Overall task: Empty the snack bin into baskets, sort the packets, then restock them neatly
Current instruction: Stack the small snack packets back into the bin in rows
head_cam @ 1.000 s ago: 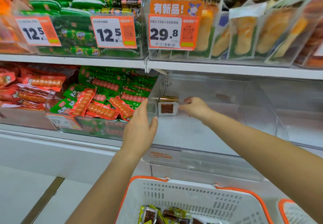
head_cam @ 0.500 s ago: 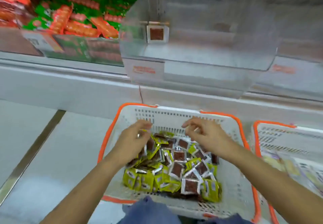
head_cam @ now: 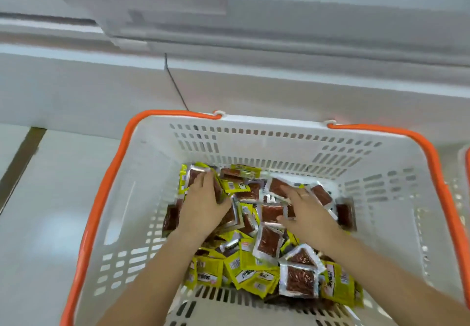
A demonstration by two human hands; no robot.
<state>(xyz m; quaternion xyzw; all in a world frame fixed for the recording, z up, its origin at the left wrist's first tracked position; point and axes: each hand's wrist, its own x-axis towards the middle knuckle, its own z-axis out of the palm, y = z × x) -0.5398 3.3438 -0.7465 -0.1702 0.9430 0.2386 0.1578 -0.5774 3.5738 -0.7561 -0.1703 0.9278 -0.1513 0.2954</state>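
A white basket with an orange rim (head_cam: 254, 142) stands on the floor below me. A heap of small snack packets (head_cam: 267, 241), yellow-backed with clear fronts over brown contents, covers its bottom. Both my hands are down inside it. My left hand (head_cam: 206, 198) lies flat on packets at the far left of the heap, fingers stretched forward. Spread over packets at the far middle is my right hand (head_cam: 305, 208), its fingers straight. Neither hand visibly lifts a packet. The view is blurred.
The white shelf base (head_cam: 229, 84) rises just behind the basket. The underside of the clear snack bin (head_cam: 152, 0) shows at the top left. A second orange-rimmed basket (head_cam: 467, 163) peeks in at the right edge. A metal strip (head_cam: 20, 158) crosses the pale floor at left.
My hands left the clear bin on the shelf, where they set a packet, and dropped into the basket. My view swung down; both hands now rest on the heap.
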